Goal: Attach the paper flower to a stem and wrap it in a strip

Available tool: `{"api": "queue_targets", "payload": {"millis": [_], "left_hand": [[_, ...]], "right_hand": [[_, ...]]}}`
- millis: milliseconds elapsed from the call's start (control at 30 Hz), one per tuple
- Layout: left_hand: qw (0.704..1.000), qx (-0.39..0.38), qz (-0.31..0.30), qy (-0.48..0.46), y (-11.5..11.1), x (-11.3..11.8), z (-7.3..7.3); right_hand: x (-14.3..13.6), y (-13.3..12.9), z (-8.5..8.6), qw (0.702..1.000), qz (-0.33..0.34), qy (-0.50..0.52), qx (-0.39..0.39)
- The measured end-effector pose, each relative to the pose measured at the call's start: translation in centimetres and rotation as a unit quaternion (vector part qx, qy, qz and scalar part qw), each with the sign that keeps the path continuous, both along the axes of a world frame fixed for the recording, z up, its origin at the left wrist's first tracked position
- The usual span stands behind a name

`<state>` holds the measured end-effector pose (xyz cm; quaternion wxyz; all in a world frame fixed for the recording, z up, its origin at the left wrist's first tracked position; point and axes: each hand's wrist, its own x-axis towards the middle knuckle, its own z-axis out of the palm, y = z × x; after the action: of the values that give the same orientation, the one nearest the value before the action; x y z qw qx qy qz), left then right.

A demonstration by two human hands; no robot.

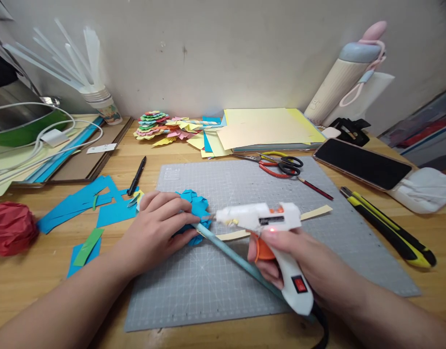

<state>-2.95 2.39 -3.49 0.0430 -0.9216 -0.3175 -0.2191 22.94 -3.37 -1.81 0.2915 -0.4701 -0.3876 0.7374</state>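
My left hand is closed around the near end of a light blue stick, beside a crinkled blue paper flower. In my right hand is a white glue gun, its orange trigger under my fingers and a red light glowing by my thumb. The gun's nozzle points left, at the flower and the stick's end. A narrow cream paper strip runs behind the stick and the gun. Under all this lies a grey cutting mat.
Scissors, a pencil and a yellow-black cutter lie right, near a phone. Blue paper scraps, a pen and red crumpled paper are left. Paper sheets and paper flowers lie behind.
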Motion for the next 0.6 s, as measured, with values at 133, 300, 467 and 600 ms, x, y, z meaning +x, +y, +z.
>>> {"api": "queue_targets", "payload": {"millis": [133, 300, 467, 600], "left_hand": [[1.000, -0.020, 0.003, -0.001, 0.0, 0.0, 0.1], [0.998, -0.059, 0.020, -0.004, -0.1, 0.2, 0.3], [0.996, -0.083, 0.039, 0.010, -0.4, 0.6, 0.6], [0.994, -0.093, 0.060, 0.019, -0.7, 0.9, 0.9]], "right_hand": [[0.3, 1.0, -0.5, 0.992, -0.121, 0.031, 0.015], [1.7, 3.5, -1.4, 0.994, -0.028, -0.108, 0.021], [2.8, 4.0, -1.0, 0.851, 0.046, -0.501, 0.154], [0.9, 2.0, -0.3, 0.768, 0.030, -0.504, 0.395]]}}
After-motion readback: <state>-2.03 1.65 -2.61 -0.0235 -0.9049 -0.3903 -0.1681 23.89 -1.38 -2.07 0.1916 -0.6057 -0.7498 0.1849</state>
